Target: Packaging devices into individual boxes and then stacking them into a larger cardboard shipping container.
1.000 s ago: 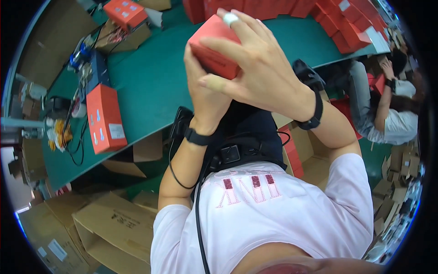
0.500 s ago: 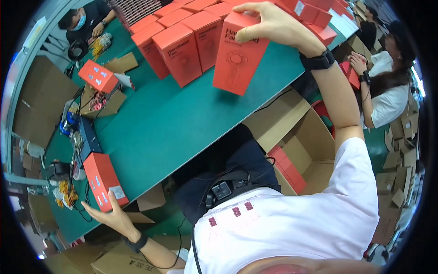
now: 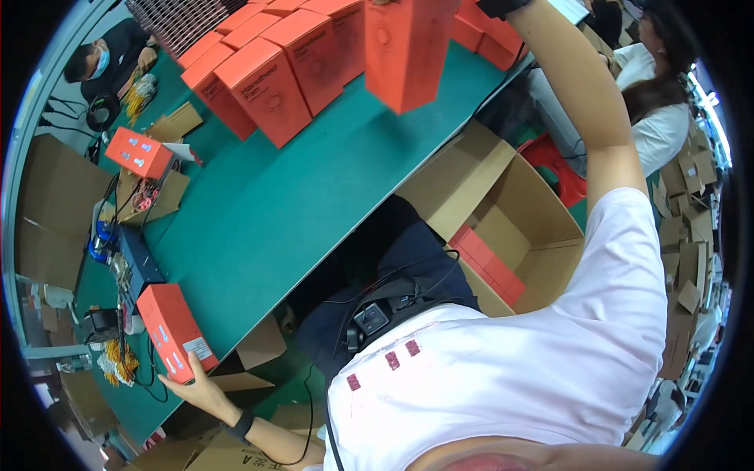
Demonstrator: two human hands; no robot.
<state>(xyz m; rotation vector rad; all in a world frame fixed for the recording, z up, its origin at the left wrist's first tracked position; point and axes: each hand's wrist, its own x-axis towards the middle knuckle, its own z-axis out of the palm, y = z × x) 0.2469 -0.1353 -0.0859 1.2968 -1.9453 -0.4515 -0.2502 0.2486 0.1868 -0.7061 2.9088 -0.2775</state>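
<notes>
Down at the lower left of the frame, the left hand (image 3: 192, 385) is out at the edge of the green table (image 3: 314, 196), fingers spread and pressed against the near end of a flat red box (image 3: 174, 330) lying there. It's touching it more than gripping it.

Up top, the right arm (image 3: 585, 102) stretches way out and a tall red carton (image 3: 408, 51) hangs above the table at the upper middle. The hand itself is cut off by the frame edge, so can't tell how those fingers sit on it.

Just left of that carton is a row of upright red cartons (image 3: 267, 78). Right of centre, beside the table, an open cardboard box (image 3: 518, 220) has a few red boxes stacked in one corner.
</notes>
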